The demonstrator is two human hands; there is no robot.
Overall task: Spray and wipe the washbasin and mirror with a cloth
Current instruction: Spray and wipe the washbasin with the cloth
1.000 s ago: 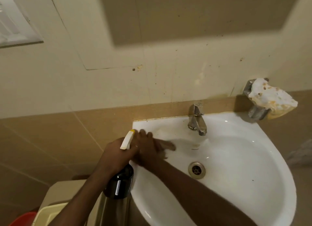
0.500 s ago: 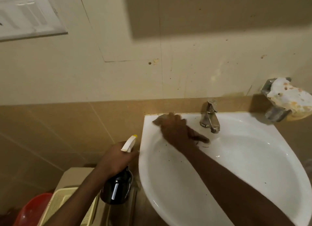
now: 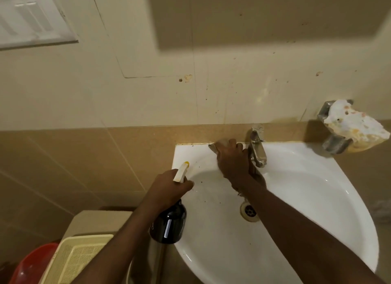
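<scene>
The white washbasin (image 3: 317,199) fills the lower right, with dark specks on its left slope and a drain (image 3: 249,213) in the bowl. My right hand (image 3: 232,163) presses a brownish cloth (image 3: 220,145) on the basin's back rim, just left of the metal tap (image 3: 257,148). Most of the cloth is hidden under the hand. My left hand (image 3: 167,187) grips a dark spray bottle (image 3: 169,226) with a white and yellow nozzle (image 3: 181,171) over the basin's left edge. The mirror is not recognisable; only a dark shadowed patch lies on the wall above.
A wall-mounted metal soap holder (image 3: 332,139) with a worn white soap (image 3: 355,127) sits right of the tap. Below left stand a cream cistern lid (image 3: 93,222), a cream plastic basket (image 3: 82,258) and a red bucket (image 3: 31,264). A white vent (image 3: 31,19) is at upper left.
My right hand slid the cloth from the basin's left inner slope up to the back rim, then rightward toward the tap. The left hand kept hold of the spray bottle.
</scene>
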